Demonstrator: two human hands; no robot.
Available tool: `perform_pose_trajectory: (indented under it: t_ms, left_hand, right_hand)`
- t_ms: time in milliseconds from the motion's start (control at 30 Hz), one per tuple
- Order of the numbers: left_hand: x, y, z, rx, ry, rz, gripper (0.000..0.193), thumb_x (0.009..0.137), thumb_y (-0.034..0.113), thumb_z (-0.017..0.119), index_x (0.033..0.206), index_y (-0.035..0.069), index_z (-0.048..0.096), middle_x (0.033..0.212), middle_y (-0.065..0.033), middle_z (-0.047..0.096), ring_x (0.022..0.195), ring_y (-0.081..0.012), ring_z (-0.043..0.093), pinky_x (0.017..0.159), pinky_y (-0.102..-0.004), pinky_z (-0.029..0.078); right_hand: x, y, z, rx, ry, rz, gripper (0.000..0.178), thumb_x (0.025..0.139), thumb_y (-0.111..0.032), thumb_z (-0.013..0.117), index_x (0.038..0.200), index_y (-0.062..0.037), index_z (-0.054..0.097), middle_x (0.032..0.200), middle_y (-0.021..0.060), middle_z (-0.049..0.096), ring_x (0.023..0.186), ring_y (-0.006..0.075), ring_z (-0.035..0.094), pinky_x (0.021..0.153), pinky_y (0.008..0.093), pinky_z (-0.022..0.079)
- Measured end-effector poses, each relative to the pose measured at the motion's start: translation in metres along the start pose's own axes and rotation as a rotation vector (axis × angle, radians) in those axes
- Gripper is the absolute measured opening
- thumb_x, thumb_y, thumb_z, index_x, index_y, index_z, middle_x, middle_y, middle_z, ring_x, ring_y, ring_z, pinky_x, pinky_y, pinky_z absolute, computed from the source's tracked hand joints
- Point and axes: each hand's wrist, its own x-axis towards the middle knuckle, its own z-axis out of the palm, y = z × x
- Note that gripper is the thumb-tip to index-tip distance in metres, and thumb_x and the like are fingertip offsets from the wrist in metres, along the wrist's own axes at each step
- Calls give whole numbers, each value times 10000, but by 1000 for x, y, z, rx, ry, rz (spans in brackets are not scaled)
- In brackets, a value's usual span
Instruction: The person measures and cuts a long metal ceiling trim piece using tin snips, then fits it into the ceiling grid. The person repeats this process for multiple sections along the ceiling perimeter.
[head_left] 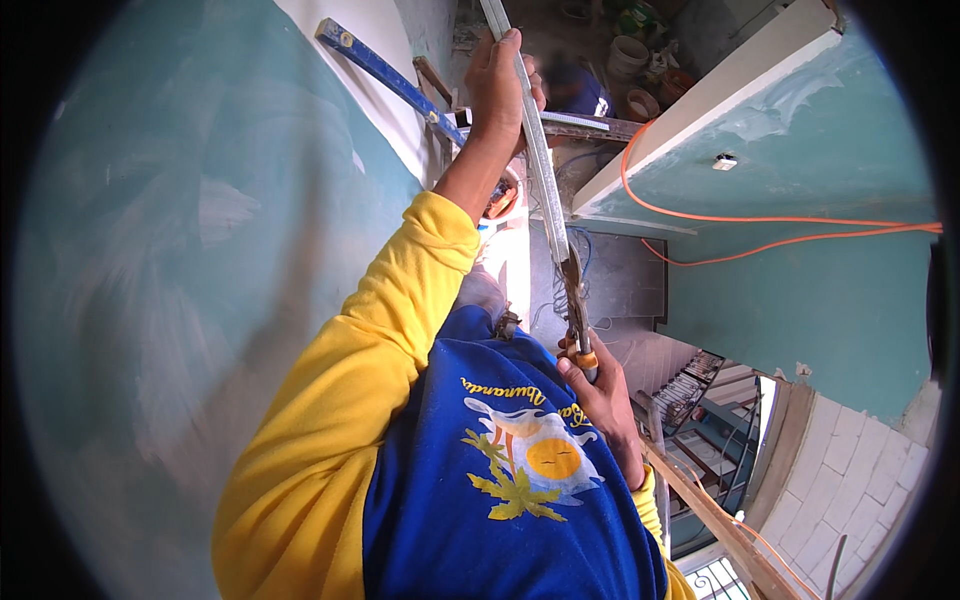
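My left hand (497, 88), raised at the top of the view, is closed round a long, thin, grey metal channel (541, 165). The channel slopes down toward my right hand (603, 398). That hand grips a pair of tin snips (577, 310) with orange and dark handles. The snips' jaws meet the channel's lower end; whether they have cut into it I cannot tell. My right fingers are partly hidden behind the handles.
A blue spirit level (385, 80) leans by the green wall at left. Orange cable (760, 218) crosses the right wall. Far below are a white bucket (627, 58) and a blurred figure in dark blue (578, 92). A wooden plank (715, 515) slants at lower right.
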Motion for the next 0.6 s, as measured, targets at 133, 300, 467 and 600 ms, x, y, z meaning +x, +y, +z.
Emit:
perform_pose_trajectory:
  t_ms: [133,300,467,600]
  left_hand:
    - [-3,0,5,12,-9,11,241,1029,369,659,1183,208,566,783,-8,536,517,-122,507,471,-296,414]
    - [0,-6,5,22,-19,27,253,1026,376,658,1171,201,547,784,-11,526,508,-129,492,472,-305,408]
    - [-1,-9,5,2,-21,16,274,1028,387,652,1145,182,514,793,-17,521,512,-130,485,479,-311,404]
    - [0,-12,4,-15,-24,20,280,1028,389,653,1134,176,507,796,-18,523,510,-131,486,484,-310,410]
  right_hand:
    - [0,0,-1,6,13,-16,425,982,-318,738,1277,-24,656,1185,118,735,1176,223,646,1092,407,444]
    - [3,9,-3,-15,26,-65,334,987,-275,736,1189,-29,635,1045,75,684,1052,188,611,1014,384,459]
    - [4,16,-9,-89,18,-93,668,967,-304,790,1542,-51,563,1047,159,737,1014,253,701,944,418,532]
    - [4,15,-11,-90,26,-96,637,956,-267,805,1518,-58,589,1015,150,740,954,242,704,911,404,544]
